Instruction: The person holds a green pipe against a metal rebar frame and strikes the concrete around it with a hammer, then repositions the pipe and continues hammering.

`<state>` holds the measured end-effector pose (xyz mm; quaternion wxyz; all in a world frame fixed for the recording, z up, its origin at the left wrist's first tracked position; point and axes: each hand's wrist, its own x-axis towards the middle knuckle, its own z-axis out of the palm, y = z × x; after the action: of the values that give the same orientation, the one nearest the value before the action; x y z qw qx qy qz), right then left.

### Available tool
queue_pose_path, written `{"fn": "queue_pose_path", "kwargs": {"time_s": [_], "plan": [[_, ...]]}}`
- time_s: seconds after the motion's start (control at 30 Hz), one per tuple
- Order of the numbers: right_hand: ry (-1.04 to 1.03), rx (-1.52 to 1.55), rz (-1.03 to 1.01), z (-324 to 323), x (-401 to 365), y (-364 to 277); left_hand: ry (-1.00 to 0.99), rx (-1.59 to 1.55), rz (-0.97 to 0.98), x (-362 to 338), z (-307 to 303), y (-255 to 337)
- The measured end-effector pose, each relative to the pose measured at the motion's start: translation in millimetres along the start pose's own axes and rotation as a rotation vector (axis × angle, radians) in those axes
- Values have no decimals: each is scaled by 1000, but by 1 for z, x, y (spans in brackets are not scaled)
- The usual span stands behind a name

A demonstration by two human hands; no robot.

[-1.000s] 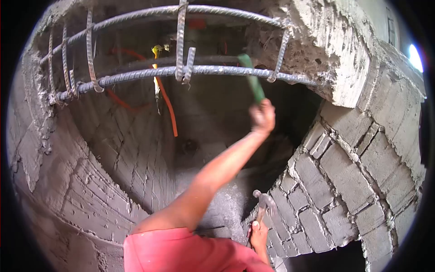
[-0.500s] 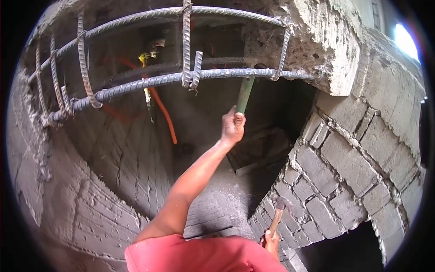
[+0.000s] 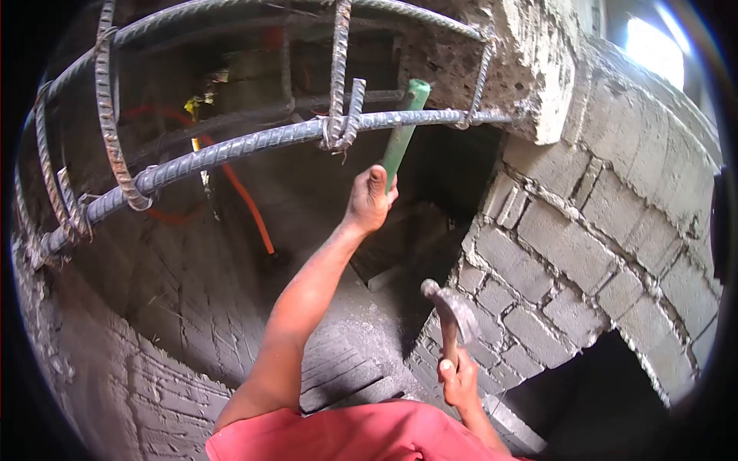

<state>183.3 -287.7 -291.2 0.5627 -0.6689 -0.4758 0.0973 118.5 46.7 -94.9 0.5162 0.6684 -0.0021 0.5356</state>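
Green rod [image 3: 401, 138], head view: left hand [image 3: 369, 200] closed round its lower end, rest sticks up past the fist, crossing the lower rebar [image 3: 269, 140] in view. Right hand [image 3: 460, 379] grips claw hammer [image 3: 450, 315], head up.

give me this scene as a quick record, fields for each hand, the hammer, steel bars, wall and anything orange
left hand: grips the lower end of a green rod, hand at
right hand: holds a hammer by its handle
hammer: head up, apart from the rod
rod: tilted, its upper part crossing the lower steel bar in view
steel bars: ribbed, long ones linked by short upright ones
wall: grey blocks with rough joints, at picture right
orange: thin tube hanging below the lower steel bar
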Motion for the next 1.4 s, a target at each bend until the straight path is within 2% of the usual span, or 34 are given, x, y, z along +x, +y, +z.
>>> {"fn": "queue_pose_path", "kwargs": {"time_s": [0.13, 0.2, 0.27, 0.33, 0.4, 0.47, 0.53, 0.63, 0.7, 0.8, 0.87, 0.93, 1.03, 1.13, 1.2, 1.3, 1.4], "plan": [[16, 60, -26, -5, 10, -2, -80, 137, 97, 9, -15, 25], [24, 84, -50, -13, 22, -28, -30, 201, 151, 20, -20, 16], [48, 41, -96, -24, 34, -52, -58, 178, 67, 17, -23, 27], [117, -105, -260, -40, 49, -58, -55, 150, 87, 16, -26, 28], [163, -104, -443, -49, 65, -89, -56, 126, 43, 14, -36, 38], [190, -88, -506, -59, 79, -112, -108, 59, -7, 18, -46, 47], [189, -113, -560, -75, 96, -125, -132, 402, -24, 22, -50, 64], [193, -136, -581, -87, 117, -155, -96, 310, 76, 28, -60, 60], [275, -167, -674, -89, 130, -172, -128, 311, 76, 33, -67, 61], [295, -211, -763, -99, 145, -194, -194, 427, 43, 48, -85, 55], [230, -183, -746, -102, 146, -215, -192, 305, 31, 47, -84, 66], [273, -278, -863, -103, 153, -233, -243, 207, -43, 47, -87, 69], [243, -362, -892, -107, 151, -255, -281, 122, -5, 50, -84, 62], [256, -357, -966, -106, 159, -261, -297, 200, 27, 60, -85, 52], [276, -359, -953, -105, 162, -265, -185, 350, 75, 60, -84, 50], [247, -361, -957, -104, 165, -272, -133, 402, 139, 52, -77, 54], [278, -348, -938, -100, 166, -267, -152, 472, 115, 52, -73, 67]]}}
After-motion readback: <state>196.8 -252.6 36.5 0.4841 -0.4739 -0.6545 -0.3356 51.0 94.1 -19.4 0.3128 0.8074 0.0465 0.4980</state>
